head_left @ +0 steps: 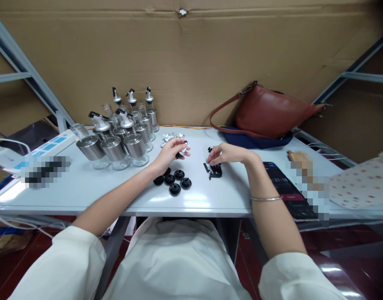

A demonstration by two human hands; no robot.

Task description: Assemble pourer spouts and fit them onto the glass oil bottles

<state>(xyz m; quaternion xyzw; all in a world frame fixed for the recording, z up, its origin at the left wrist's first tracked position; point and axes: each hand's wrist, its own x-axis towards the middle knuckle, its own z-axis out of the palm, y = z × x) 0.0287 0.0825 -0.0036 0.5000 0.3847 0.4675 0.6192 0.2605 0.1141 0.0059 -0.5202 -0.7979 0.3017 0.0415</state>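
White table [231, 196]: L hand [170, 154] grips silver/blk spout pc [184, 149], R hand [225, 154] by blk pcs [216, 171], grip unclear.

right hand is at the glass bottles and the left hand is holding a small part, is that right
Not quite: in the head view, the right hand is at the small black pieces, not the glass bottles. The left hand is holding a small part.

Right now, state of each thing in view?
Left hand: holding a pale-and-black part
Right hand: fingers bent, grip unclear
Black strips: loose
Black discs: loose
Silver parts: loose
Bottles: some spouted, others bare-necked
Phone: screen lit
Brown bag: tilted
Power strip: on/off unclear
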